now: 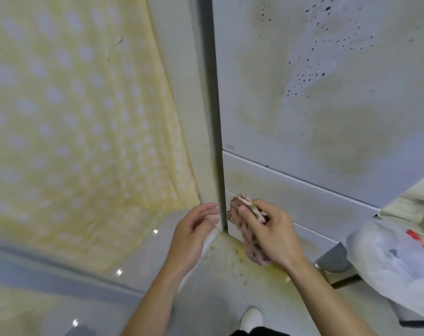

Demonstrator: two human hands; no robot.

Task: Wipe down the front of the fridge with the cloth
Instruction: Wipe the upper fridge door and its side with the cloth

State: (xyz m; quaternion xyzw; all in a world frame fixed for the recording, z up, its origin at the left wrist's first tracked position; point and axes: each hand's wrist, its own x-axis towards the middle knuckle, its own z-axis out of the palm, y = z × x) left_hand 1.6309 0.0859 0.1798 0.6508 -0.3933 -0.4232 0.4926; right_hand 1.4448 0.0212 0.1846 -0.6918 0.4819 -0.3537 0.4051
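The right hand (271,236) comes from the lower right of the frame, the wrist bent and the back of the hand turned up. Its fingers are curled around a folded pink cloth (234,210) with brown spots, and the thumb lies on top of it. The cloth is pressed on the lowest panel (303,197) of the fridge (327,117), just right of the vertical corner edge and close above the floor (60,263).

The left hand (194,236) is at the other side of this edge, in the lower middle. Its fingers are loose and nearly straight and hold nothing. The fingertips are at the corner, but I cannot tell if they touch it.

To the right the panel runs free until a white plastic bag (387,258) at the lower right. Left of the fridge hangs a yellow dotted curtain (72,117). A white shoe (252,316) stands at the bottom.
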